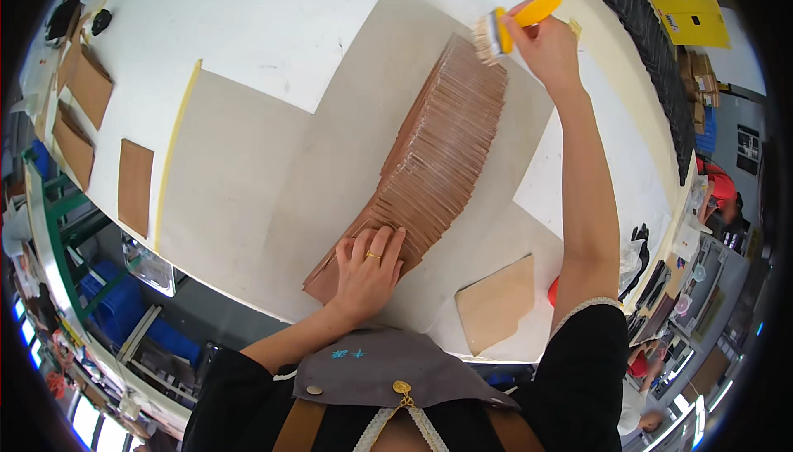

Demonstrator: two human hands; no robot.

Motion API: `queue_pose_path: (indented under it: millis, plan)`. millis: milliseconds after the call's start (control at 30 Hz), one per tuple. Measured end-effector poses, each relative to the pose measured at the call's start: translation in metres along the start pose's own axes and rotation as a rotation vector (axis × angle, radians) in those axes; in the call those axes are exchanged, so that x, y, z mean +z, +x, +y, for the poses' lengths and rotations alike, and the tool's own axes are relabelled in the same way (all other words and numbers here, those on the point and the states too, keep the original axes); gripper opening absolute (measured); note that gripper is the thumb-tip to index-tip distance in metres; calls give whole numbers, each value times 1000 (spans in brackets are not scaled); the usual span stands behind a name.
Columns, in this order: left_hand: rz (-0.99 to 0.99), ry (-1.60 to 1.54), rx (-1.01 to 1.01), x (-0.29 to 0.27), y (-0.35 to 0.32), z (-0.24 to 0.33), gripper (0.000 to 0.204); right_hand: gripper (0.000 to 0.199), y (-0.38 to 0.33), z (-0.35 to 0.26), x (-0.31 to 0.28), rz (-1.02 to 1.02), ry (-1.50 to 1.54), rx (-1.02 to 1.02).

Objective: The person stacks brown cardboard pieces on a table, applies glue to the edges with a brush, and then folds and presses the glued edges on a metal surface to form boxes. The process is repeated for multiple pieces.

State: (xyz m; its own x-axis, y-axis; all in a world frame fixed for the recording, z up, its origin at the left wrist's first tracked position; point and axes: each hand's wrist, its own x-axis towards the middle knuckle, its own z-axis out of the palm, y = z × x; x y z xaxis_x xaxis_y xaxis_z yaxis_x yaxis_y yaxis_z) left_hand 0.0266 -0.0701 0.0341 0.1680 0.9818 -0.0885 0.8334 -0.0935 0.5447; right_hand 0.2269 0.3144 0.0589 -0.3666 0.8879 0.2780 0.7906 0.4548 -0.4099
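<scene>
A long row of thin brown sheets (442, 146), fanned so that their edges overlap, runs slantwise across the grey paper on the table. Whitish streaks show along its upper part. My left hand (369, 270), with a ring on one finger, lies on the near end of the row, fingers bent down and spread a little on the sheets. At the far end, my right hand (541, 39) grips a yellow-handled brush (535, 12). Its pale bristles hang just beside the top of the row; whether they touch it I cannot tell.
Grey paper (239, 146) covers part of the white table, edged by yellow tape (175, 146). A tan sheet (496, 303) lies at the near right, a brown piece (135, 175) at the left. A black rolled material (648, 47) lines the right edge. Other people are at the far right.
</scene>
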Motion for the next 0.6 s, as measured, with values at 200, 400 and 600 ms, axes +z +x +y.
queue_pose_path:
  millis: [200,400,600]
  plan:
    - [-20,-11,1,-4,1,0,60,35,-5,-10,-12,-51,-268,27]
    - [-28,-87,-13,1,-5,-6,57,24,-65,2,-13,-215,238,113]
    - [69,-99,36,7,-15,-10,54,17,-121,-100,-37,-163,486,186]
